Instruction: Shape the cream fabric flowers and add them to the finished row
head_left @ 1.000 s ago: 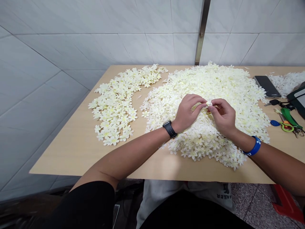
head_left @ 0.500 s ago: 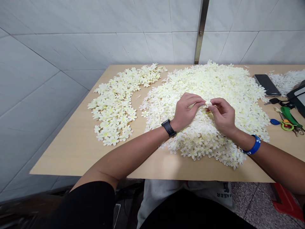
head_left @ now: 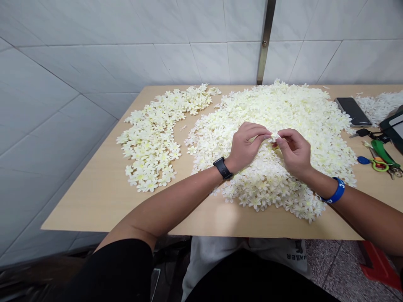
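Between my two hands is a small cream-white artificial flower [head_left: 274,136], held above a big heap of the same blossoms [head_left: 292,109]. My left hand [head_left: 248,144] pinches it from the left with thumb and forefinger. From the right, the thumb and forefinger of my right hand [head_left: 292,151] close on it too. Part of the flower is hidden by the fingertips. A second, smaller spread of flowers [head_left: 151,142] curves along the left side of the table [head_left: 94,205].
At the right lie a phone [head_left: 352,112], a pile of thin white pieces [head_left: 379,107], a dark box [head_left: 393,130], and keys with a green-handled tool [head_left: 384,154]. A tiled wall [head_left: 208,63] with a metal strip [head_left: 262,54] rises behind the table. Below right stands something red [head_left: 379,266].
Both hands stay nearly in place, still pinching the flower. Its petals show more between the fingertips than a second ago. The view has shifted very slightly.
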The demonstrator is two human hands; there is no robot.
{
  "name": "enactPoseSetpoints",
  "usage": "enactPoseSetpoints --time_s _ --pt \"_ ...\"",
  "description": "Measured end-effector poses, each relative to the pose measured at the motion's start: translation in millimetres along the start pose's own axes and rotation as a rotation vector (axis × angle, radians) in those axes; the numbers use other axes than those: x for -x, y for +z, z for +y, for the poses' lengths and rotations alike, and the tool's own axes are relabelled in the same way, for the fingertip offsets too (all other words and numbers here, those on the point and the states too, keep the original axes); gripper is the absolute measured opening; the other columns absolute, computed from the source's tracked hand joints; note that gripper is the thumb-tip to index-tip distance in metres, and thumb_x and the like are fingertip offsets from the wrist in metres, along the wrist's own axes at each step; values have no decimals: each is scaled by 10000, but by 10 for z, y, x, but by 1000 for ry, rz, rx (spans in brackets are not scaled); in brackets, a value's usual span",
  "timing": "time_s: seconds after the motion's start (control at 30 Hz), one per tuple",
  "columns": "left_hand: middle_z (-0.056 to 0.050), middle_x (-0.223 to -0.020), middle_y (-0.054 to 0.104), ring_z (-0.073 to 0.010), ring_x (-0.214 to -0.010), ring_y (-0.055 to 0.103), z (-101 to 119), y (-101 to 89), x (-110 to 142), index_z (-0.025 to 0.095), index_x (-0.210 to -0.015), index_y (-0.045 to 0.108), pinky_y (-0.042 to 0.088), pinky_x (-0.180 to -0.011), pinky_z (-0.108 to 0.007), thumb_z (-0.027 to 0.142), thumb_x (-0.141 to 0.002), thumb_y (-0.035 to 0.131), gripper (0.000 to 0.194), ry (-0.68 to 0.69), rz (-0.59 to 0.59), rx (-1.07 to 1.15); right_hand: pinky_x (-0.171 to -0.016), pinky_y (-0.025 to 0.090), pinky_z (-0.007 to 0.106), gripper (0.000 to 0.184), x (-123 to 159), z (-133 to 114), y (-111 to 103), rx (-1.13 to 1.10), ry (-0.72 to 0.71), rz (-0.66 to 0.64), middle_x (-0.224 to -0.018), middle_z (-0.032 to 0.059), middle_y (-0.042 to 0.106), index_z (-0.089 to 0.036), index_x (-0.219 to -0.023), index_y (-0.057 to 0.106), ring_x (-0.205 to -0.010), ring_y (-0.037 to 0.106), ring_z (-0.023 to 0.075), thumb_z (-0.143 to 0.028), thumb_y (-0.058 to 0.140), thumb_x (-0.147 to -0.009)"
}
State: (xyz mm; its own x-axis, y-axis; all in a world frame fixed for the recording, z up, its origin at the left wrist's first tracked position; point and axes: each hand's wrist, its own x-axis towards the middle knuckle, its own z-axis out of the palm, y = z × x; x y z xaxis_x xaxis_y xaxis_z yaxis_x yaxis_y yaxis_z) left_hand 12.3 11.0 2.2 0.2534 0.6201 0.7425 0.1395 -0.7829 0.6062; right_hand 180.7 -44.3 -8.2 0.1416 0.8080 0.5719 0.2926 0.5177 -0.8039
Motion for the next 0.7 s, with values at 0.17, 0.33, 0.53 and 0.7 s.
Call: enactPoseSetpoints --time_s 0.17,0.33,0.53,0.7 --pt "-21 -919 788 -181 -932 690 8 -1 -6 242 -888 774 532 -901 -377 383 -969 679 188 19 5 24 -739 611 335 155 14 28 -5 -8 2 -9 -908 13 691 -271 -1001 678 -780 686 164 -418 686 -952" --pt "-27 -928 787 -189 -945 692 17 -8 -3 246 -896 774 534 -910 -389 401 -972 670 200 -4 -19 3 -737 607 349 161 12 43 -6 -8 9 -10 -903 18 683 -266 -988 679 -786 675 172 -424 676 -954" --pt "-35 -920 777 -189 -936 685 10 -8 7 241 -893 757 526 -897 -388 421 -971 668 215 28 -51 1 -712 593 350 167 1 46 -5 4 -2 -2 -859 12 658 -259 -936 666 -765 656 172 -425 672 -946" --pt "-34 -911 764 -183 -936 673 13 -2 3 230 -874 727 519 -902 -379 407 -982 656 219 34 -43 14 -708 582 340 143 5 43 -4 25 -15 27 -848 5 637 -254 -912 656 -754 636 162 -393 673 -943"
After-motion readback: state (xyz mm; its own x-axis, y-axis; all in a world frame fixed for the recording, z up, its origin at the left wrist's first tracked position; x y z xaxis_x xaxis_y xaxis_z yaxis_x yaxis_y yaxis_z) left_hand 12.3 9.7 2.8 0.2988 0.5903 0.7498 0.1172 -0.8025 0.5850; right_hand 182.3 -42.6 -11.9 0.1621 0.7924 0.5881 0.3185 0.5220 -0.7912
